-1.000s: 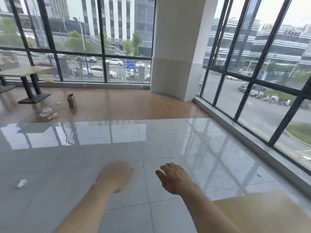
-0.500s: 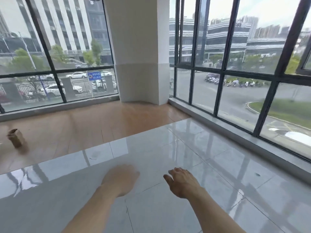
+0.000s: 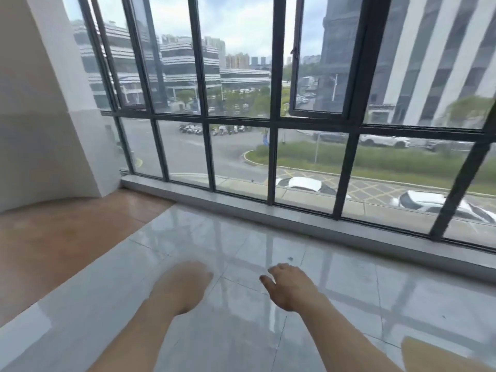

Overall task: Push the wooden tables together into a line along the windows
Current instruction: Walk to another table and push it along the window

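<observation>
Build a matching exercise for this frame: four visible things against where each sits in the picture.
Things:
1. left hand
2. wooden table corner
3. white pillar
4. white car

Places:
A. bottom right edge
B. outside, beyond the glass at right
C. low centre, over the grey tiles
D. far left, beside the windows

Pairs: 1-C, 2-A, 3-D, 4-B

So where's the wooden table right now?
Only a corner of the table shows, at the bottom right of the head view, just right of the right forearm, on the grey tiles a little way in from the windows.
</observation>
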Tool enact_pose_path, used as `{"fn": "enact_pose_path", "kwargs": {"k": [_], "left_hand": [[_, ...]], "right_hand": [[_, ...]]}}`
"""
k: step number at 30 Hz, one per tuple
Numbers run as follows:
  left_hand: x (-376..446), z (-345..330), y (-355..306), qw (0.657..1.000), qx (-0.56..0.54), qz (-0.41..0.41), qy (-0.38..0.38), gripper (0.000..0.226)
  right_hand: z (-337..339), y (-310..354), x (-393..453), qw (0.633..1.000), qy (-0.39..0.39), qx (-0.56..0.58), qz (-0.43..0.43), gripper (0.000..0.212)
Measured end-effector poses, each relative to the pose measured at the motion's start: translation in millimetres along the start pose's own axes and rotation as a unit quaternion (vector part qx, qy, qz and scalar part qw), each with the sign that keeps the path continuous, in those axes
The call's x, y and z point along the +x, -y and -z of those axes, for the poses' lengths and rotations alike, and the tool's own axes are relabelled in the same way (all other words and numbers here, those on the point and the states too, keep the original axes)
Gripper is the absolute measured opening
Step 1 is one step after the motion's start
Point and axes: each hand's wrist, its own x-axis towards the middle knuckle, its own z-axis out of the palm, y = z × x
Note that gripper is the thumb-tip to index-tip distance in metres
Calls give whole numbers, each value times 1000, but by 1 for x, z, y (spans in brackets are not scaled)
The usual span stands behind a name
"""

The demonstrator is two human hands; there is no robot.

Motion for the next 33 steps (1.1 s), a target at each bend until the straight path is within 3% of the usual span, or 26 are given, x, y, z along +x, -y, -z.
{"fn": "enact_pose_path", "kwargs": {"k": [6,13,18,23,29,33], "left_hand": [[168,9,-86,983,38,-176,36,55],[253,-4,-252,907,76,-405,81,56],[207,-48,-369,811,101,-565,114,56],[116,-91,-452,708,122,-681,139,56],[10,-130,-506,603,127,-771,157,54],[-37,-154,-522,555,132,-804,167,54]], "right_hand": [[35,-84,50,982,-46,30,-182,58],[52,-167,1,892,-98,111,-426,61],[36,-196,-95,809,-88,126,-567,56],[-3,-211,-195,706,-130,159,-678,59],[-38,-194,-295,603,-160,210,-753,52],[-57,-179,-333,561,-162,221,-781,54]]}}
